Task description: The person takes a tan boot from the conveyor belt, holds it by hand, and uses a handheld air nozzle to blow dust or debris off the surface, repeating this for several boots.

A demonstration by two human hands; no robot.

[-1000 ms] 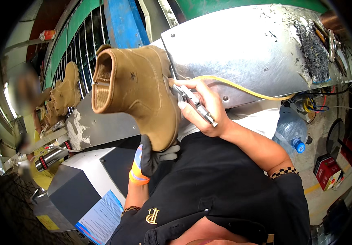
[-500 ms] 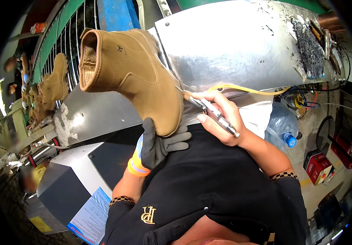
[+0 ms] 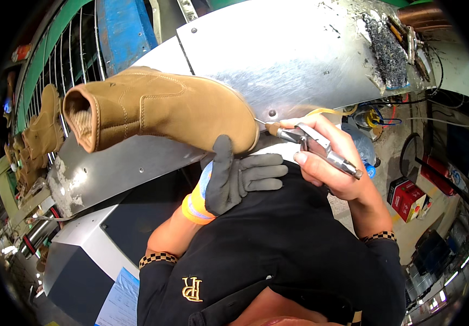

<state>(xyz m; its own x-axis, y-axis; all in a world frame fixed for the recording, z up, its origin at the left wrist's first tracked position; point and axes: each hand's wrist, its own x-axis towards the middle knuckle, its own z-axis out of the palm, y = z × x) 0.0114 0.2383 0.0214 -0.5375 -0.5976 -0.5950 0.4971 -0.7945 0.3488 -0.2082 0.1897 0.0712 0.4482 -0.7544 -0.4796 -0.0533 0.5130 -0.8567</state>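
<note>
A tan ankle boot [image 3: 191, 111] lies on its side across the metal bench, its open shaft pointing left and its toe right. My left hand [image 3: 240, 176], in a grey-palmed glove with an orange cuff, is at the near side of the toe. Its thumb touches the boot, while the fingers stretch out to the right, not wrapped round it. Bare, my right hand [image 3: 335, 157] is closed round a slim metal lever tool [image 3: 291, 135] with a thin tip. That tip meets the edge of the boot's toe, or comes very close; I cannot tell which.
Shiny sheet metal [image 3: 278, 49] covers the bench, with a rough black patch [image 3: 389, 51] and hand tools at its right end. A yellow hose [image 3: 327, 111] runs behind my right hand. More tan boots [image 3: 41, 127] stand far left. A red box [image 3: 407, 198] is on the right.
The boot has turned, its shaft swinging left and nearer me, its toe shifting right. Both hands have moved right in the picture, and the left fingers have come out from under the toe.
</note>
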